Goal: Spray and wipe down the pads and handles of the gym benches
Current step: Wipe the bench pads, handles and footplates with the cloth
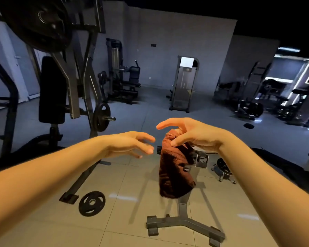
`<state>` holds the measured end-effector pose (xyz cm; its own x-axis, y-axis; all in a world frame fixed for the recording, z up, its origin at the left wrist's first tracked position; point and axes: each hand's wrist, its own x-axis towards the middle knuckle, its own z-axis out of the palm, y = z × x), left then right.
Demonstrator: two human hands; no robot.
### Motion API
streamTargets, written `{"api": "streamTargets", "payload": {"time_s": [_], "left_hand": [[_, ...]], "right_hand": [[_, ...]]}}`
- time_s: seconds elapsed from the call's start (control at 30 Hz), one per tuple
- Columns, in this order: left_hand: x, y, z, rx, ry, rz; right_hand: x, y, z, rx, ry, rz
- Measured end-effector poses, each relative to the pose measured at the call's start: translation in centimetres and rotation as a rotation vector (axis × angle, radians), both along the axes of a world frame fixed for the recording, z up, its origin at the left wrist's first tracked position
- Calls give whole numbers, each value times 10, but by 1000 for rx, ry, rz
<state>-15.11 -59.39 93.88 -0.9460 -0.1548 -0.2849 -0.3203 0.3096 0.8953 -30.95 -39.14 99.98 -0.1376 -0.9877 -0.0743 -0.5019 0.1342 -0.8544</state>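
Note:
A dark red cloth point(173, 168) hangs in the air at the centre, pinched at its top between the thumb and curled fingers of my right hand point(189, 134), whose index finger points left. My left hand point(132, 143) is open, fingers spread, just left of the cloth and not touching it. Below the cloth stands a grey metal bench frame point(184, 220) with a T-shaped foot. A black upright back pad point(52, 90) belongs to the plate-loaded machine at the left. No spray bottle is in view.
A loose weight plate point(91, 203) lies on the tiled floor at lower left. A small wheeled stool point(223, 168) stands right of the bench frame. Weight machines point(123, 79) line the far wall, with more racks point(268, 97) at the right.

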Motion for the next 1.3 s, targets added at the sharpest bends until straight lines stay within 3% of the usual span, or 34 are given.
{"api": "streamTargets", "payload": {"time_s": [0.1,0.17,0.43,0.53,0.67,0.77,0.87,0.97,1.03,1.17,1.23,1.3], "left_hand": [[-23,-12,-7,163,95,-236],[-34,-31,-10,210,117,-278],[-78,-128,30,186,270,-66],[-96,-153,43,92,281,53],[-127,-166,55,83,443,271],[-151,-169,57,113,472,399],[-173,-180,47,95,288,482],[-182,-188,37,171,26,366],[-191,-190,31,146,-28,292],[-222,-189,37,68,74,432],[-237,-192,60,19,217,475],[-237,-194,96,60,467,427]], "right_hand": [[-5,-30,12,42,35,105],[-17,-50,18,54,45,120],[-99,-110,-16,174,-214,-100],[-114,-128,-36,21,-407,-226],[-128,-152,-34,-419,-685,-390],[-137,-171,-43,-308,-565,-374],[-158,-185,-48,-221,-431,-527],[-187,-193,-43,-170,-441,-623],[-207,-199,-43,-65,-434,-675],[-237,-204,-27,24,-527,-709],[-247,-201,2,-86,-548,-634],[-256,-196,37,-320,-478,-485]]}}
